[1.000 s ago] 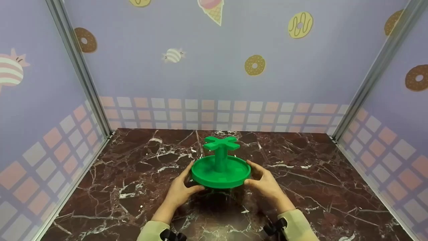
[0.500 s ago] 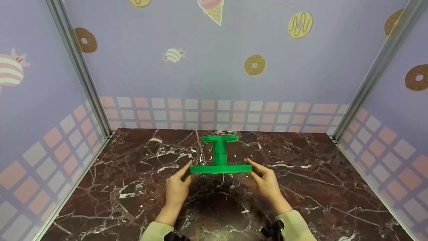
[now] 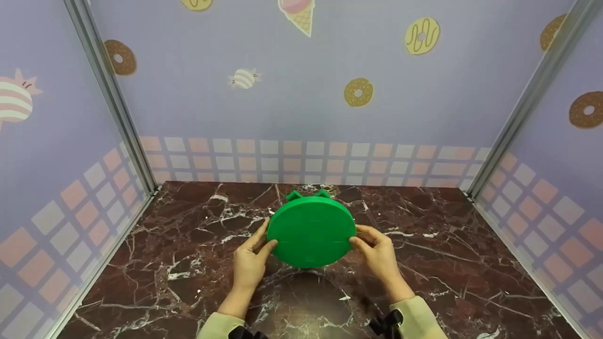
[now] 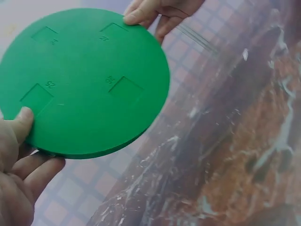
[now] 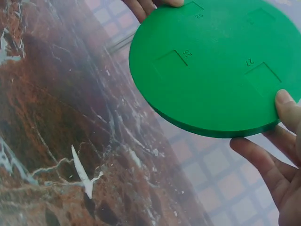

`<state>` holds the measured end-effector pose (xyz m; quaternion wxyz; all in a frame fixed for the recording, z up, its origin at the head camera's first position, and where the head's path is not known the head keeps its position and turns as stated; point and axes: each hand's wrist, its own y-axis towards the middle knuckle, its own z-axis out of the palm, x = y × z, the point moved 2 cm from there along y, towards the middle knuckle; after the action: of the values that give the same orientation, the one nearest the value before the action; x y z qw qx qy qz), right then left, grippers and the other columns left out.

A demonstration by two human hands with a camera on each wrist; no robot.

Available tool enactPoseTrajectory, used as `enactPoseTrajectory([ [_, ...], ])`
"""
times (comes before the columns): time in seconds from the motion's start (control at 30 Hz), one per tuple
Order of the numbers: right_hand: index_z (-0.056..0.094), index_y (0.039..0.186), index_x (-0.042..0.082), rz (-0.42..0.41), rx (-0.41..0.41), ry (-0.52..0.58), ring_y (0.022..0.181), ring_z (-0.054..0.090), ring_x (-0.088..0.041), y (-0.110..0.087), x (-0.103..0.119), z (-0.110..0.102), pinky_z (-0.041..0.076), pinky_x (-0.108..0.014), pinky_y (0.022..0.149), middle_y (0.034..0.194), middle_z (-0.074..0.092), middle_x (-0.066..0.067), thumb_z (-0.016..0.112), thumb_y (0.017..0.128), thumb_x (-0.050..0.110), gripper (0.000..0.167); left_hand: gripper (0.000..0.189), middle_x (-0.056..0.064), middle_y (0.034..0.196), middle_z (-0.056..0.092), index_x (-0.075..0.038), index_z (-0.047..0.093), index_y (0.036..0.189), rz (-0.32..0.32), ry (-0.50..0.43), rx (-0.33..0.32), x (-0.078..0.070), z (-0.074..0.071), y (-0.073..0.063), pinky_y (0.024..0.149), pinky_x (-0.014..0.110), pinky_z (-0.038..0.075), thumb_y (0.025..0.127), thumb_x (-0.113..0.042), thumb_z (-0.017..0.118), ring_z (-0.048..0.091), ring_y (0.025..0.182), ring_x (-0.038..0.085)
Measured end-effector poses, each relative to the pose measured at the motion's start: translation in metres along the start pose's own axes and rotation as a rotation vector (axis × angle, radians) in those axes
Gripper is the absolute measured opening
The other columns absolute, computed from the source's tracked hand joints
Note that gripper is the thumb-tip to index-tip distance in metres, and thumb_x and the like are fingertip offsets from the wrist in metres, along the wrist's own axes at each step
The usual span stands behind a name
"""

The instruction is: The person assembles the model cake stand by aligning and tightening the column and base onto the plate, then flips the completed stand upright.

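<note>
A green round tray with a central post is tilted so its flat underside faces the head camera. Two tips of its cross-shaped top peek over the far rim; the post is hidden behind the disc. My left hand pinches the left edge, thumb on the underside and fingers round the rim. At the right edge my right hand grips the same way. In the left wrist view the underside shows shallow square recesses with small numbers beside them. The right wrist view shows the same recessed face.
Below the tray lies a dark red marble-patterned tabletop with white veins. Lilac panels with printed sweets and a tile pattern stand at the back and both sides. Metal posts run up the corners.
The tray has tipped from upper side showing, through edge-on, to its underside facing the head camera. The post's top has swung away behind the disc. Both hands keep hold of the rim.
</note>
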<state>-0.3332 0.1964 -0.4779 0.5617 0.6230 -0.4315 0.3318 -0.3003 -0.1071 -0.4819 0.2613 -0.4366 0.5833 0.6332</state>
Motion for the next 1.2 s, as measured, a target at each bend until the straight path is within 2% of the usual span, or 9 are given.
enactPoseTrajectory([
  [0.17,0.073,0.121,-0.004,0.085,0.002,-0.027,0.065,0.073,-0.016,0.002,0.006,-0.004,0.060,-0.021,0.056,0.096,0.078,-0.020,0.073,0.093,0.002,0.029,0.061,0.029,0.142,0.058,0.004,0.053,0.147,-0.058,-0.128,0.100,-0.004,-0.002,0.006,0.098,0.028,0.059,0.090,0.000,0.075,0.061,0.129,0.040],
  [0.27,0.071,0.122,-0.007,0.159,-0.004,-0.001,0.059,0.070,-0.018,0.004,0.006,-0.006,0.059,-0.024,0.052,0.083,0.077,-0.011,0.071,0.096,0.005,0.029,0.060,0.032,0.143,0.056,0.009,0.051,0.146,-0.148,-0.235,0.122,-0.005,-0.001,0.008,0.093,0.030,0.062,0.091,0.002,0.074,0.068,0.123,0.030],
  [0.33,0.070,0.123,-0.010,0.229,-0.009,0.040,0.055,0.066,-0.014,0.005,0.004,-0.007,0.058,-0.024,0.051,0.076,0.073,-0.005,0.069,0.098,0.006,0.029,0.060,0.033,0.141,0.057,0.009,0.051,0.146,-0.238,-0.296,0.115,-0.005,0.000,0.007,0.085,0.031,0.065,0.091,0.001,0.074,0.074,0.113,0.020],
  [0.4,0.068,0.123,-0.012,0.295,-0.009,0.075,0.054,0.063,-0.011,0.005,0.000,-0.006,0.058,-0.024,0.052,0.072,0.069,-0.001,0.066,0.101,0.008,0.031,0.059,0.033,0.139,0.059,0.008,0.053,0.145,-0.322,-0.317,0.098,-0.004,0.001,0.006,0.078,0.031,0.066,0.092,-0.001,0.075,0.077,0.101,0.012],
  [0.5,0.067,0.123,-0.014,0.371,-0.001,0.117,0.054,0.061,-0.009,0.006,-0.005,-0.006,0.059,-0.024,0.054,0.071,0.065,0.001,0.064,0.103,0.012,0.033,0.056,0.031,0.134,0.064,0.005,0.057,0.143,-0.407,-0.299,0.065,-0.002,0.003,0.005,0.072,0.029,0.066,0.092,-0.006,0.077,0.077,0.093,0.008],
  [0.57,0.066,0.122,-0.015,0.393,0.009,0.136,0.054,0.061,-0.009,0.006,-0.008,-0.005,0.060,-0.025,0.055,0.070,0.064,0.001,0.064,0.103,0.015,0.035,0.055,0.029,0.132,0.066,0.004,0.059,0.142,-0.444,-0.288,0.049,0.000,0.004,0.005,0.071,0.028,0.066,0.092,-0.008,0.077,0.077,0.092,0.007],
  [0.8,0.066,0.119,-0.014,0.455,0.034,0.209,0.055,0.061,-0.010,0.004,-0.020,-0.002,0.059,-0.024,0.058,0.071,0.065,0.001,0.064,0.103,0.019,0.036,0.052,0.026,0.132,0.067,0.005,0.061,0.140,-0.514,-0.274,0.020,0.011,0.005,0.001,0.067,0.025,0.065,0.093,-0.010,0.078,0.075,0.092,0.004],
  [1.2,0.064,0.125,-0.014,0.500,0.026,0.200,0.056,0.060,-0.008,0.004,-0.020,-0.003,0.058,-0.020,0.056,0.073,0.065,0.001,0.065,0.103,0.019,0.039,0.053,0.019,0.125,0.073,0.005,0.061,0.140,-0.526,-0.305,0.002,0.011,0.009,0.000,0.068,0.026,0.065,0.093,-0.013,0.078,0.074,0.092,0.004],
])
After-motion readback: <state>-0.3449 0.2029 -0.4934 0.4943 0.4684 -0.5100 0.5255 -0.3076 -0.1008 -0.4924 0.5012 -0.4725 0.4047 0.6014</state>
